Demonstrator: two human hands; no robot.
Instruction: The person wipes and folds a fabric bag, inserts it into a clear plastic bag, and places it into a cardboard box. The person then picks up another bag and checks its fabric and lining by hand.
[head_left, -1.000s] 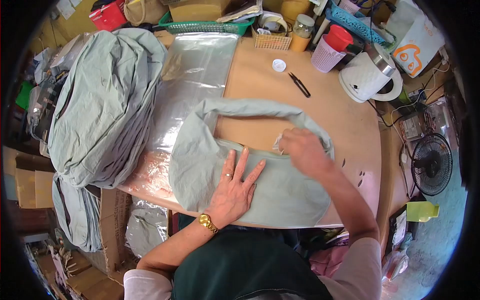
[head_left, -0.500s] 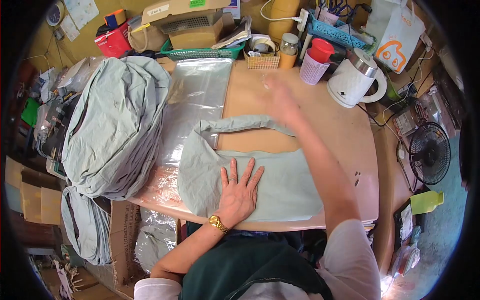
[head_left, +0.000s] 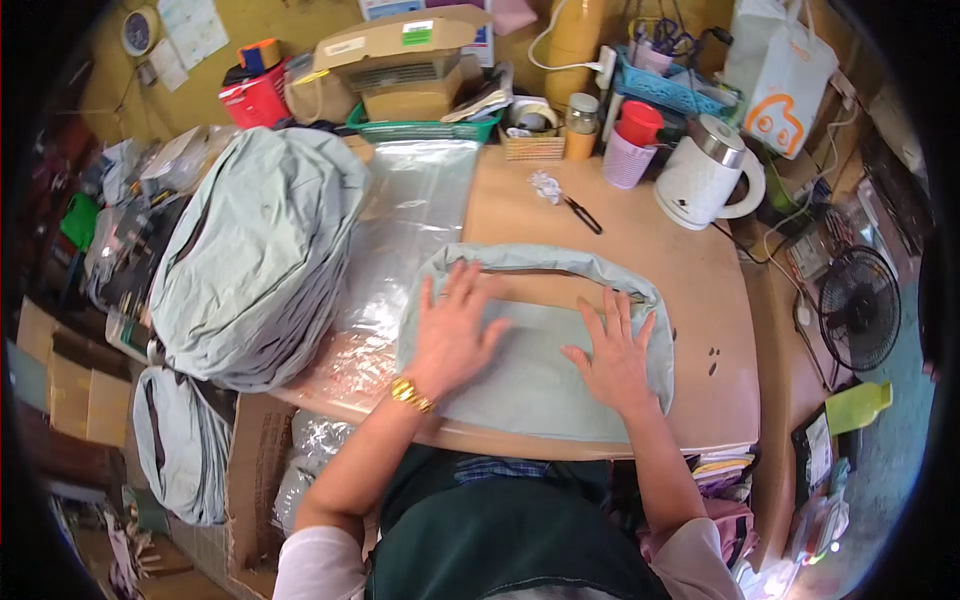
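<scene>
A pale grey-green cloth bag (head_left: pixel 530 370) lies flat in front of me, its wide strap (head_left: pixel 545 258) curving across the far side. My left hand (head_left: pixel 455 325), slightly blurred and with a gold watch (head_left: pixel 411 395) at the wrist, is over the bag's left part, fingers spread. My right hand (head_left: pixel 615 350) rests on the right part with fingers apart, the tips by the strap. Neither hand grips anything. Beyond the bag lie black thread snips (head_left: pixel 583 215) and a crumpled whitish scrap (head_left: pixel 545 187).
Left of the bag are clear plastic sheets (head_left: pixel 415 200) and a tall pile of similar cloth bags (head_left: pixel 260 260). At the back stand a green basket (head_left: pixel 425 130), a jar (head_left: pixel 581 125), a lilac cup (head_left: pixel 627 163) and a white kettle (head_left: pixel 695 175). A black fan (head_left: pixel 860 305) is at right.
My right hand has come back from the far side of the table to the bag. My left hand has moved up toward the strap. The strap's right side now lies rounded, and the snips show.
</scene>
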